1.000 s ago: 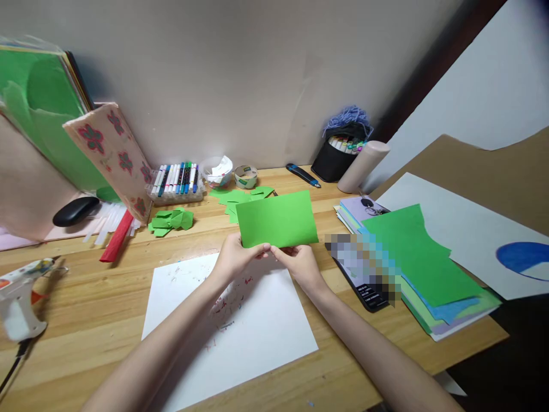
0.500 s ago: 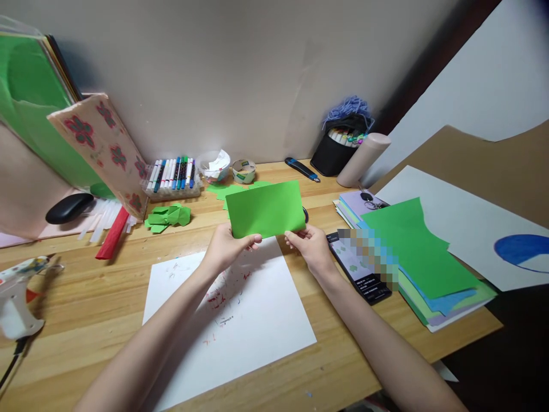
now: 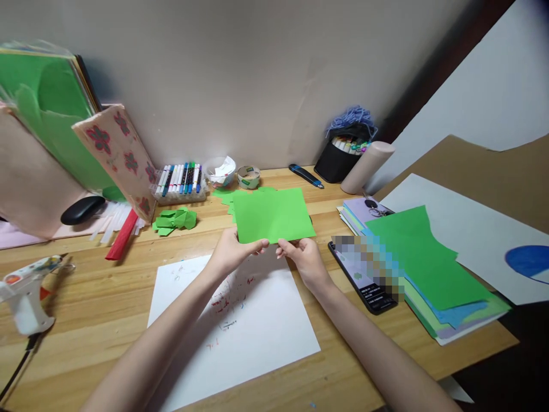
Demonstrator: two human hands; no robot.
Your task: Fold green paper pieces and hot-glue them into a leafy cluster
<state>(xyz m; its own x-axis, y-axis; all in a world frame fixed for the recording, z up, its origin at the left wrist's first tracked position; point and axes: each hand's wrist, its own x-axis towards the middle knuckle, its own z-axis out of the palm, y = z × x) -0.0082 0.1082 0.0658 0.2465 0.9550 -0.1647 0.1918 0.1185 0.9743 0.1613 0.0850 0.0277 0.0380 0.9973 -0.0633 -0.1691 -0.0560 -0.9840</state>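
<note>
A green paper sheet [image 3: 272, 214] is held up over the wooden desk [image 3: 94, 309], with a faint vertical crease down its middle. My left hand [image 3: 234, 254] pinches its lower edge left of centre. My right hand [image 3: 302, 257] pinches the same edge a little to the right. Both hands hover above a white sheet [image 3: 249, 326] marked with small coloured specks. Behind the held paper lie green paper scraps [image 3: 225, 195], partly hidden by it.
A phone [image 3: 364, 274] and a stack of coloured papers [image 3: 429, 269] lie right of my hands. Markers [image 3: 180, 180], a tape roll [image 3: 249, 176], a utility knife [image 3: 305, 175] and a marker pot [image 3: 341, 157] line the wall. A glue gun [image 3: 26, 292] sits far left, folded green pieces [image 3: 174, 220] nearby.
My hands slid apart along the paper's lower edge, then came back close together. The green sheet now looks taller and shows a centre crease.
</note>
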